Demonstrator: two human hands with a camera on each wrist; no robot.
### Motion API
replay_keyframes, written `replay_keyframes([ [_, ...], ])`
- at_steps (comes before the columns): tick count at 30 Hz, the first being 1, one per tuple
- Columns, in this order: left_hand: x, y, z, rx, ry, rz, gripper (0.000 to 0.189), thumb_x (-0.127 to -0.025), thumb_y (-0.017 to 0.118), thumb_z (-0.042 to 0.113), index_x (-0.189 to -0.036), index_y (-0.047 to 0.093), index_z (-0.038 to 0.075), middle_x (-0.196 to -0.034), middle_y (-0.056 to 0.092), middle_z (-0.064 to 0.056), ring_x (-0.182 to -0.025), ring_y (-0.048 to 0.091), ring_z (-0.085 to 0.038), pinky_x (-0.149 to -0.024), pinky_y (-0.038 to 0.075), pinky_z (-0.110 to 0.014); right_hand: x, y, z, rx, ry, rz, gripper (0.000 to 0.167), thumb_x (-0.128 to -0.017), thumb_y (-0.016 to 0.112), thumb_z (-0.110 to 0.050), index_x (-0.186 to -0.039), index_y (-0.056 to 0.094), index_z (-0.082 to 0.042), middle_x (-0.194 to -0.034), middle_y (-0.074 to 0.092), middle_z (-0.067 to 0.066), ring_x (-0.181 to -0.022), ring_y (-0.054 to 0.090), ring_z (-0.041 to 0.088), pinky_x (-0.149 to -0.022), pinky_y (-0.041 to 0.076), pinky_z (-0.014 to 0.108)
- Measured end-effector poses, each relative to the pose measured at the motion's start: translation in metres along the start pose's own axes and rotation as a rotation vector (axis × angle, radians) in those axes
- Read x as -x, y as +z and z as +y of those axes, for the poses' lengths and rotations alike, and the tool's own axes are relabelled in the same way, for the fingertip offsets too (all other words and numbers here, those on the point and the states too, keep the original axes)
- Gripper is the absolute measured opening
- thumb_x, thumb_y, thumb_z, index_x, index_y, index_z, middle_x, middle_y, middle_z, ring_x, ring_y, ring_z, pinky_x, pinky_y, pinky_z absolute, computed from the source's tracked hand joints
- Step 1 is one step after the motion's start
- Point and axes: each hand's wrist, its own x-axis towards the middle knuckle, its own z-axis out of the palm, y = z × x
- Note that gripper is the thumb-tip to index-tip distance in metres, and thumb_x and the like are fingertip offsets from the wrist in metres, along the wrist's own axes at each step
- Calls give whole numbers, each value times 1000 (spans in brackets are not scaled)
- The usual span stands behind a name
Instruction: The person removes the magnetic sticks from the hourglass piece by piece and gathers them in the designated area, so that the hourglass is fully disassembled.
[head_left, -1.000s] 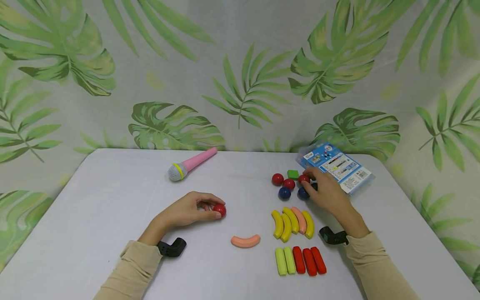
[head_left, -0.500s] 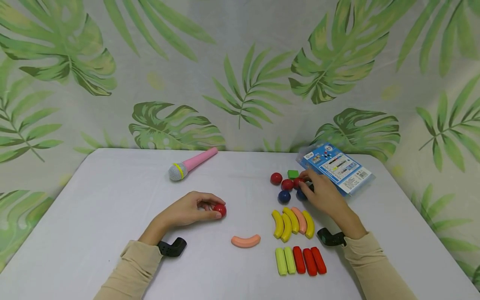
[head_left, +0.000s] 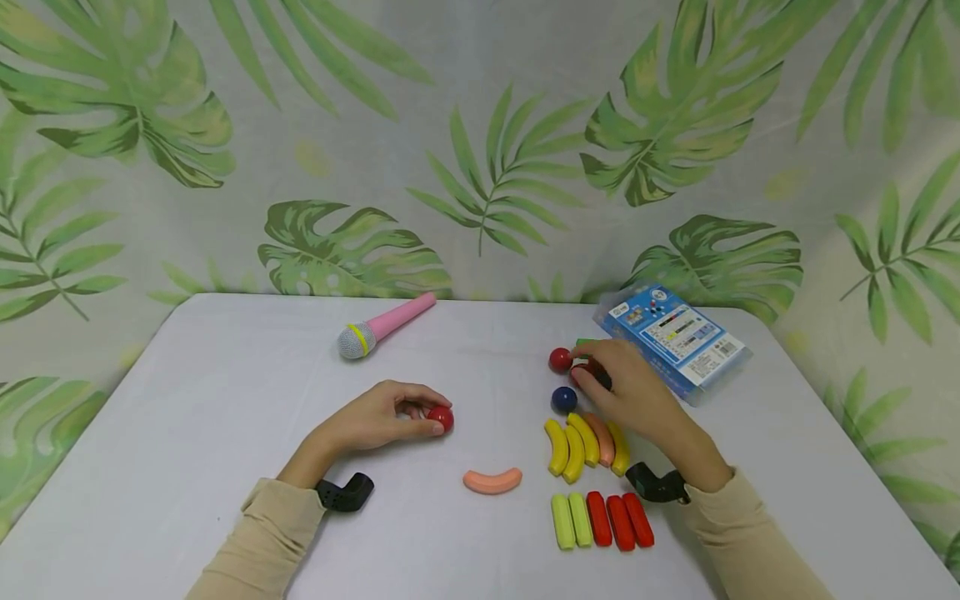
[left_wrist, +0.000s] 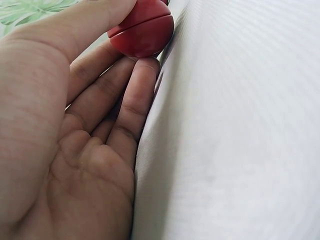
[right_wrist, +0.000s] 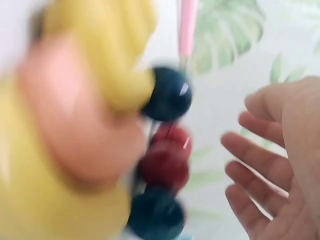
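Observation:
My left hand rests on the table and pinches a glossy red ball between thumb and fingers. The left wrist view shows that red ball with a seam around it, close to the white cloth. My right hand hovers over a cluster of balls at the right, covering part of it. A red ball lies just beyond its fingertips, and a dark blue ball is nearer to me. In the right wrist view, the right hand's fingers are spread, apart from the stacked-looking red ball and blue balls.
A green block peeks out behind the right hand. Curved yellow and pink pieces lie in front of it, with green and red sticks nearer. One pink curved piece lies apart. A toy microphone and a blue package lie farther back.
My right hand has moved left across the cluster, from the red ball on its right side, and now hides more of the balls. The left hand keeps holding its red ball in place.

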Motion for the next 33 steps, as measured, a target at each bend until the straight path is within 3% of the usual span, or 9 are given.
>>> replay_keyframes([
  [4,0,0,1,9,1,0,33,-92,79,32,-124,74,24,-109,74,8,-91,64,-14,-83,51,-23,2,0,-23,-22,-111,-41,24,-98,71,-12,-122,69,-11,-121,70,5,-117,57,25,-95,55,47],
  [8,0,0,1,15,2,-3,33,-92,79,31,-124,74,23,-111,74,8,-91,64,-14,-83,51,-23,5,1,-35,-11,-165,-68,19,-97,72,-12,-117,71,-13,-121,69,2,-119,56,25,-96,55,47],
  [12,0,0,2,12,1,-3,33,-92,79,32,-123,74,23,-111,74,8,-92,64,-14,-84,51,-23,7,3,-36,8,-143,-132,17,-97,72,-15,-115,72,-13,-120,70,0,-122,56,25,-101,52,50],
  [17,0,0,2,5,0,5,33,-92,79,33,-123,74,24,-109,74,9,-92,65,-13,-84,51,-24,6,4,-38,28,-124,-245,19,-99,71,-21,-117,72,-15,-116,71,-6,-114,57,18,-98,53,42],
  [25,0,0,2,13,-2,10,32,-92,80,33,-122,74,24,-106,74,9,-91,65,-13,-84,51,-23,7,3,-37,27,-144,-258,21,-99,71,-23,-118,72,-16,-117,71,-7,-113,59,15,-97,54,40],
  [33,0,0,2,-2,-11,14,33,-92,79,33,-123,74,24,-109,74,9,-91,65,-12,-84,51,-23,11,5,-53,-39,-138,-391,34,-95,76,-40,-123,72,-22,-124,68,-11,-119,59,12,-101,53,40],
])
